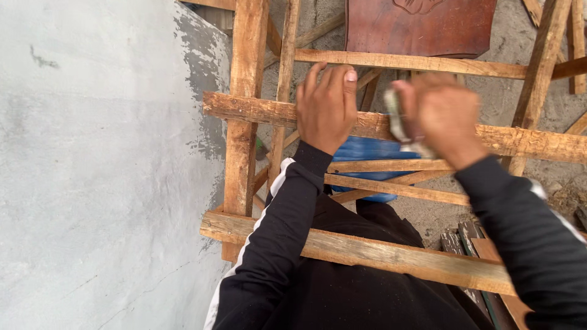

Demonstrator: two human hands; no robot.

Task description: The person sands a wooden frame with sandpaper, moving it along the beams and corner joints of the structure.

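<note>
Rough brown timber crossbar (520, 142) steadied under flat, released fingers of left hand (327, 107); right hand (440, 116) clenched on blurred grey pad (397, 119), pressed against it.

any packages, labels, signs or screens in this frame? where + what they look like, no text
No packages, labels, signs or screens in view.
Closest to one: dark red-brown panel, top centre behind the wooden frame, rectangular with a carved motif at its upper edge.
Blue ribbed object, centre below the hands, partly hidden by slats; can't tell what it is.
Right hand grips a small pale blurred item; no marking discernible.
</note>
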